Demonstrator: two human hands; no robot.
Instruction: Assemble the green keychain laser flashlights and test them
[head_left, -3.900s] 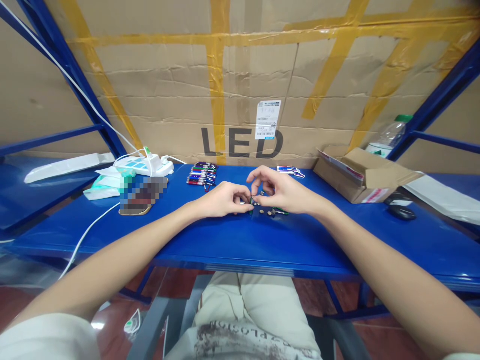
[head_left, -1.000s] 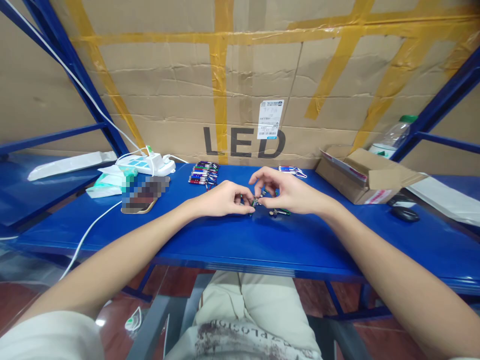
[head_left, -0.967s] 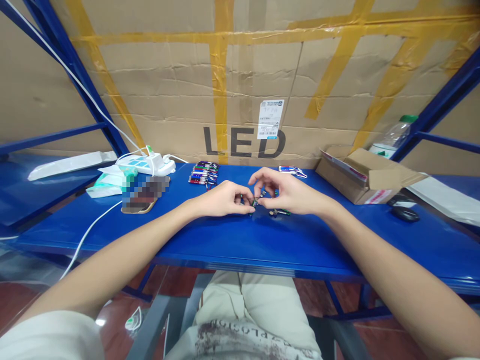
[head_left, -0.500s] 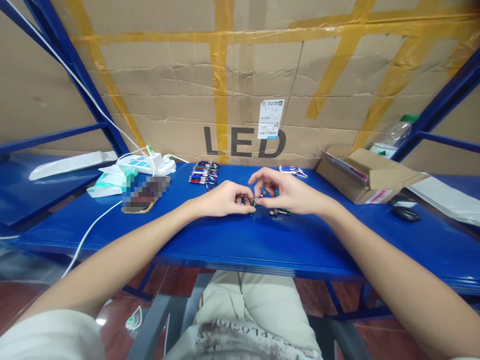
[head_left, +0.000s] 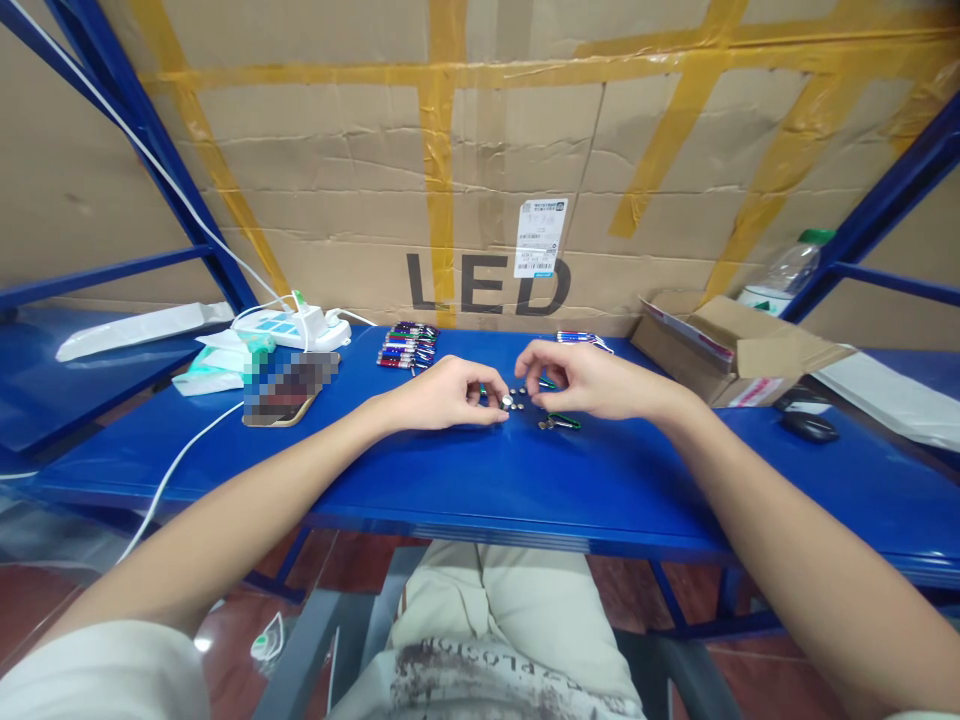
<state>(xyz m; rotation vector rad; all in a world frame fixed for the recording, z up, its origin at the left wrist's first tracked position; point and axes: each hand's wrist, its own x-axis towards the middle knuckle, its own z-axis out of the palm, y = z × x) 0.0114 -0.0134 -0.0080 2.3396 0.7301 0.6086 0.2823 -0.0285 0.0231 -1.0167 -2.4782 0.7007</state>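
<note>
At mid-bench on the blue table (head_left: 480, 480), left hand (head_left: 442, 392) pinched shut on a small silver button cell (head_left: 508, 402), right hand (head_left: 581, 380) half-curled, grip unclear — green keychain light (head_left: 561, 421) lying just beside, finished lights (head_left: 405, 348) rowed behind, assembly seemingly midway.

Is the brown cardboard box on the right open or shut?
Open: the brown cardboard box has its flaps spread outward; its contents cannot be seen.
</note>
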